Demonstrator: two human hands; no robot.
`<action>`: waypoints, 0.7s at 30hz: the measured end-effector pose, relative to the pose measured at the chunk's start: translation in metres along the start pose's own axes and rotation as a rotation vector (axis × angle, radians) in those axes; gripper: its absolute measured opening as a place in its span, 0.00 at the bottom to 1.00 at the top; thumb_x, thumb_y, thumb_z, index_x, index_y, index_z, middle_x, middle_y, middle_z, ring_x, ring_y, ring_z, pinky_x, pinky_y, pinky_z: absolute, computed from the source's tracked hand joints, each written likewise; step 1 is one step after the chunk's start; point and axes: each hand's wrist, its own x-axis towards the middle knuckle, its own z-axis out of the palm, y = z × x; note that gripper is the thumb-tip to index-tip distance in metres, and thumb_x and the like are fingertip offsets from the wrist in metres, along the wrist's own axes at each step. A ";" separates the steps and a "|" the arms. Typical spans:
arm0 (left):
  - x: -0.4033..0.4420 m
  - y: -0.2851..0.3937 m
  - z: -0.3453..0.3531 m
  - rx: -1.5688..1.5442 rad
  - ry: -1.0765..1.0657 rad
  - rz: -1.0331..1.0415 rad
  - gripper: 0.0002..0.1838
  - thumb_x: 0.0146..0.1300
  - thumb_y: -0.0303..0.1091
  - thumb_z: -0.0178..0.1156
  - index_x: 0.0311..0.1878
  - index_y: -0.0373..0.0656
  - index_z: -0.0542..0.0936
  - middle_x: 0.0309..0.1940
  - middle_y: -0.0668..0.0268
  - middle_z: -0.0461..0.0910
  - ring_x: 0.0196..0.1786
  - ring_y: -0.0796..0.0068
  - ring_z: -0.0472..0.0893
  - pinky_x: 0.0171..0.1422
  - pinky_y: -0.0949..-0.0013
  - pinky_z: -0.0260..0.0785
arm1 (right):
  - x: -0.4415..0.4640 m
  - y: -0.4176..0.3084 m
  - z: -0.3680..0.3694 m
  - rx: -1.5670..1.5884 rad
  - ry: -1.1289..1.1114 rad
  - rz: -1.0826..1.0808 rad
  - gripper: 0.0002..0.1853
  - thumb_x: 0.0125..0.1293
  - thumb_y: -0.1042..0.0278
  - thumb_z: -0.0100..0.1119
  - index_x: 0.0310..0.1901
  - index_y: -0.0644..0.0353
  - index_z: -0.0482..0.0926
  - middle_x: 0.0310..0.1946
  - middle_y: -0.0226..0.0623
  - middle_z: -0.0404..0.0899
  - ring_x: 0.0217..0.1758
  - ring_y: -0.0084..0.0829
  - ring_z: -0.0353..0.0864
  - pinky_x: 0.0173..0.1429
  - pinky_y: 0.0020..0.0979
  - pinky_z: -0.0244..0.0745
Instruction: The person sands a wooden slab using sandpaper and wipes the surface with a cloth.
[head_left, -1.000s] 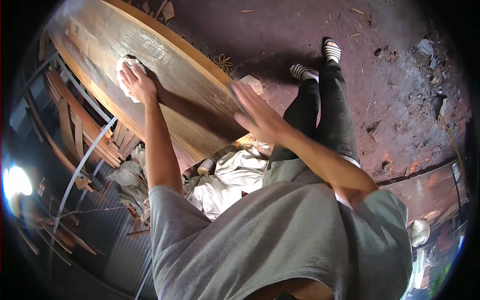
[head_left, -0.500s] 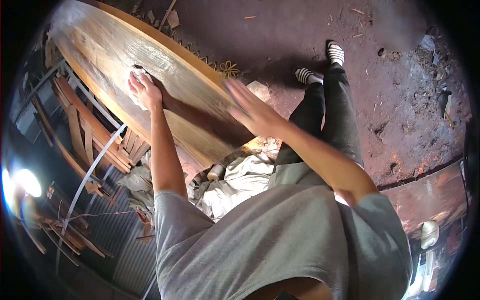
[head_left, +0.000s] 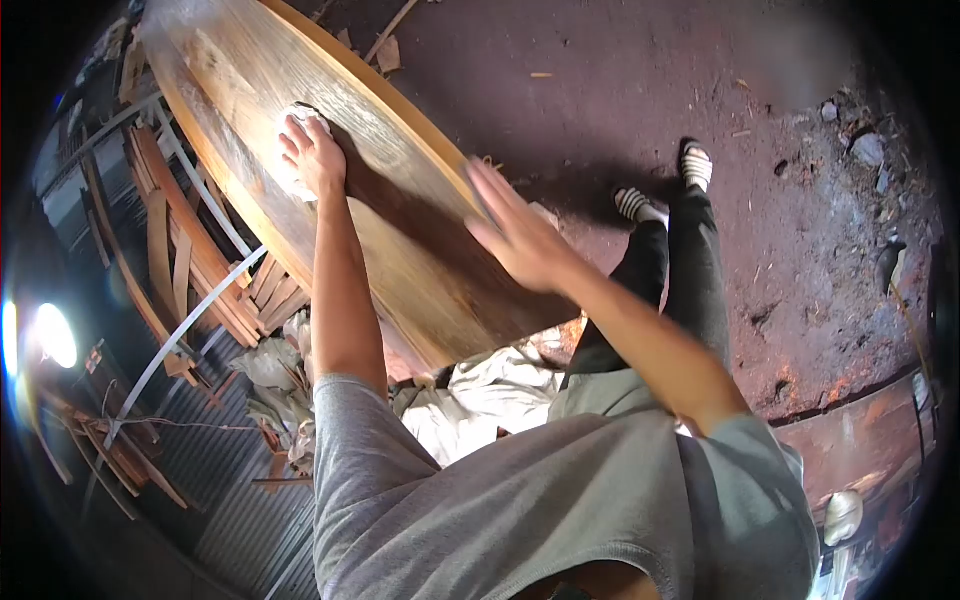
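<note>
A long, glossy wooden slab (head_left: pixel 420 290) with streaky grain and a lighter edge runs from the upper left to the middle. My left hand (head_left: pixel 318 158) presses a crumpled white cloth (head_left: pixel 296 182) against its upper face, fingers bent over the cloth. At the slab's right-hand edge, my right hand (head_left: pixel 520 235) has its fingers stretched out and is slightly blurred. A dark strip shows beside those fingers; whether it is a shadow or an object I cannot tell.
Stacked wood strips (head_left: pixel 190 240) and a pale curved bar (head_left: pixel 190 325) lie left of the slab. White crumpled fabric (head_left: pixel 490 395) lies near my waist. The reddish-brown floor (head_left: pixel 600 90) holds wood scraps, with rubble (head_left: pixel 868 150) at right. A bright lamp (head_left: pixel 55 335) shines at left.
The view has shifted, so the slab and floor sit further right. My left hand stays on the cloth against the slab, and my right hand remains by its edge.
</note>
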 end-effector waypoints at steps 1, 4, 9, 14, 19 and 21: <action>0.021 -0.014 0.014 0.015 0.007 0.060 0.39 0.78 0.67 0.38 0.86 0.62 0.55 0.88 0.55 0.47 0.87 0.38 0.45 0.85 0.33 0.40 | -0.038 0.008 -0.002 -0.014 -0.020 0.011 0.40 0.82 0.49 0.47 0.84 0.65 0.47 0.86 0.53 0.44 0.89 0.48 0.43 0.89 0.44 0.42; 0.038 0.014 0.009 0.062 0.038 0.087 0.38 0.78 0.67 0.39 0.85 0.62 0.56 0.87 0.55 0.49 0.86 0.39 0.47 0.83 0.29 0.40 | -0.118 0.010 -0.005 -0.068 -0.074 0.062 0.39 0.79 0.61 0.52 0.83 0.68 0.47 0.85 0.58 0.44 0.89 0.54 0.43 0.89 0.46 0.43; 0.033 0.050 -0.008 0.050 0.034 -0.035 0.39 0.78 0.66 0.39 0.85 0.58 0.58 0.86 0.53 0.51 0.86 0.40 0.49 0.82 0.28 0.41 | 0.089 -0.022 0.003 -0.103 0.017 -0.153 0.40 0.80 0.58 0.53 0.83 0.68 0.47 0.84 0.57 0.46 0.89 0.52 0.43 0.89 0.46 0.44; 0.030 0.056 -0.014 0.015 0.029 -0.053 0.37 0.78 0.62 0.43 0.84 0.55 0.60 0.85 0.50 0.52 0.86 0.38 0.49 0.82 0.26 0.39 | 0.287 -0.040 0.028 -0.021 0.098 -0.142 0.40 0.82 0.52 0.48 0.84 0.64 0.45 0.85 0.55 0.44 0.89 0.46 0.43 0.90 0.42 0.42; 0.043 0.055 -0.014 0.010 0.036 -0.018 0.37 0.78 0.62 0.42 0.84 0.54 0.60 0.85 0.49 0.53 0.85 0.36 0.50 0.81 0.24 0.40 | 0.105 -0.034 0.003 -0.028 -0.009 -0.049 0.39 0.81 0.58 0.50 0.84 0.63 0.45 0.86 0.53 0.44 0.89 0.48 0.44 0.89 0.43 0.43; 0.062 0.058 -0.010 0.015 0.044 -0.018 0.37 0.78 0.63 0.41 0.84 0.57 0.60 0.85 0.52 0.53 0.86 0.39 0.49 0.82 0.26 0.40 | 0.017 -0.016 0.004 -0.149 -0.053 -0.012 0.40 0.79 0.66 0.55 0.84 0.64 0.45 0.85 0.56 0.44 0.89 0.50 0.43 0.89 0.43 0.44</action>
